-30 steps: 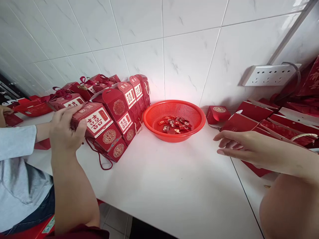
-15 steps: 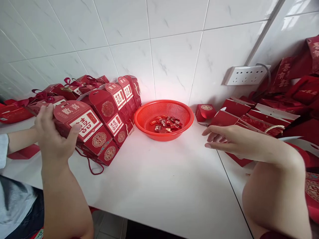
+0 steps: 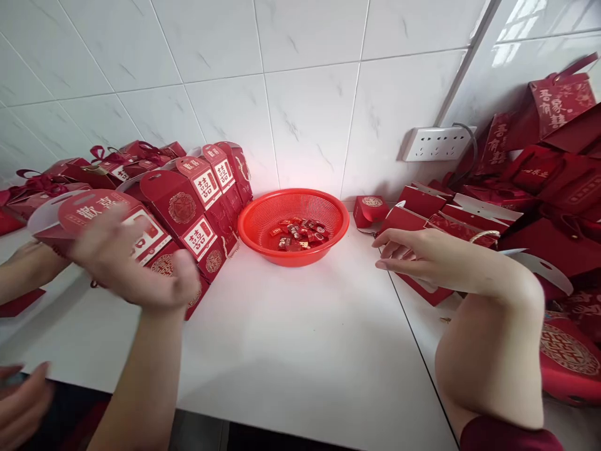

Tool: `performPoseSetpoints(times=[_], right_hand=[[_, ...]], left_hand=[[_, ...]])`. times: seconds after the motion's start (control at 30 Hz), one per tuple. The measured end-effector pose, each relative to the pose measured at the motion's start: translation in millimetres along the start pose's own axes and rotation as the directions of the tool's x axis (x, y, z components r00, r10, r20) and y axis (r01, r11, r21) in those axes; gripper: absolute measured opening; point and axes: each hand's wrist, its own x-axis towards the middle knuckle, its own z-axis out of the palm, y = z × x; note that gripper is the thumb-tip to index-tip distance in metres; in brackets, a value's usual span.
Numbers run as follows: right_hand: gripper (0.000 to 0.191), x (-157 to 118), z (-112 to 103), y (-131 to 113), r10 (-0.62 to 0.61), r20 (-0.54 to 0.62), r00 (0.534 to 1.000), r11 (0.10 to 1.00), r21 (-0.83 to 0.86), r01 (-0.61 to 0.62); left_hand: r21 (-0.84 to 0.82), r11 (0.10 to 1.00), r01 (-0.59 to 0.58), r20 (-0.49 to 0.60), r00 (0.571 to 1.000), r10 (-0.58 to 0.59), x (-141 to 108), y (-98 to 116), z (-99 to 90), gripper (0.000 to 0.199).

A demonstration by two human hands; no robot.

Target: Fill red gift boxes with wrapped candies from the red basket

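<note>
Box of red card (image 3: pixel 156 233) at the frame's left is being judged light, stiff but crushable, best taken by its lower edges, while the blurred left hand (image 3: pixel 138 266) is being held spread before it, the right hand (image 3: pixel 413 250) loosely half-open at centre right.

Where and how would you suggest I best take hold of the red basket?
I'd pinch the near rim of the red basket, coming from the front: it sits upright and its side flares outward to the rim, while stacked boxes crowd its left and the tiled wall stands close behind.
</note>
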Motion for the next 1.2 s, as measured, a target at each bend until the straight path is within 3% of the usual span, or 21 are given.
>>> performPoseSetpoints(times=[0.03,0.07,0.1,0.2,0.3,0.33,0.43,0.53,0.7,0.83,0.93,1.0,1.03,1.13,1.17,1.2], right_hand=[[0.039,-2,-2,-1,0.006,-0.001,1.0,1.0,0.006,-0.006],[0.039,-4,-4,-2,0.017,-0.001,1.0,1.0,0.014,-0.017],[0.039,-7,-7,-2,0.035,-0.005,0.999,0.999,0.023,-0.035],[0.039,-14,-14,8,0.132,-0.073,0.989,0.991,0.036,-0.13],[0.039,-20,-19,30,0.245,-0.211,0.946,0.97,0.045,-0.241],[0.039,-22,-20,38,0.279,-0.26,0.924,0.96,0.055,-0.274],[0.041,-26,-24,57,0.422,-0.356,0.834,0.904,0.102,-0.414],[0.045,-29,-28,64,0.559,-0.341,0.756,0.824,0.132,-0.55],[0.042,-27,-30,68,0.512,-0.32,0.797,0.857,0.129,-0.499],[0.039,-20,-31,67,0.516,-0.337,0.787,0.851,0.101,-0.515],[0.041,-10,-31,73,0.559,-0.32,0.765,0.82,0.078,-0.567],[0.039,-2,-30,82,0.583,-0.287,0.76,0.8,0.039,-0.599],[0.035,2,-29,87,0.586,-0.263,0.766,0.796,0.011,-0.605],[0.021,11,-27,92,0.562,-0.204,0.801,0.809,-0.066,-0.584],[0.017,12,-26,88,0.532,-0.198,0.823,0.827,-0.086,-0.555],[0.015,13,-25,81,0.492,-0.202,0.847,0.85,-0.101,-0.518]], left_hand=[[0.015,0.989,-0.145,0.012,0.989,0.145,-3,18,15.9,0.056],[-0.002,0.982,-0.189,0.061,0.98,0.188,-7,35,32.3,0.05],[-0.049,0.973,-0.224,0.184,0.956,0.229,-12,51,48.8,0.047],[-0.096,0.975,-0.201,0.536,0.815,0.221,-35,89,95.2,0.04],[-0.078,0.968,-0.237,0.674,0.703,0.226,-63,109,128.9,0.039],[-0.053,0.968,-0.247,0.687,0.695,0.215,-72,113,135.8,0.039],[0.01,0.966,-0.258,0.676,0.714,0.184,-95,120,141.5,0.039],[-0.006,0.955,-0.298,0.665,0.712,0.227,-111,124,131.1,0.043],[-0.037,0.937,-0.347,0.64,0.712,0.289,-116,123,122.1,0.047],[-0.008,0.963,-0.268,0.658,0.724,0.207,-104,112,140.0,0.045],[0.015,0.971,-0.239,0.596,0.782,0.183,-101,107,152.1,0.05],[-0.044,0.954,-0.297,0.515,0.811,0.277,-106,110,153.7,0.055],[-0.119,0.925,-0.36,0.475,0.798,0.371,-111,114,152.6,0.055],[-0.382,0.755,-0.533,0.323,0.688,0.65,-125,129,146.5,0.046],[-0.431,0.725,-0.538,0.282,0.683,0.674,-129,133,145.1,0.044],[-0.457,0.725,-0.515,0.254,0.706,0.661,-132,137,144.3,0.045]])
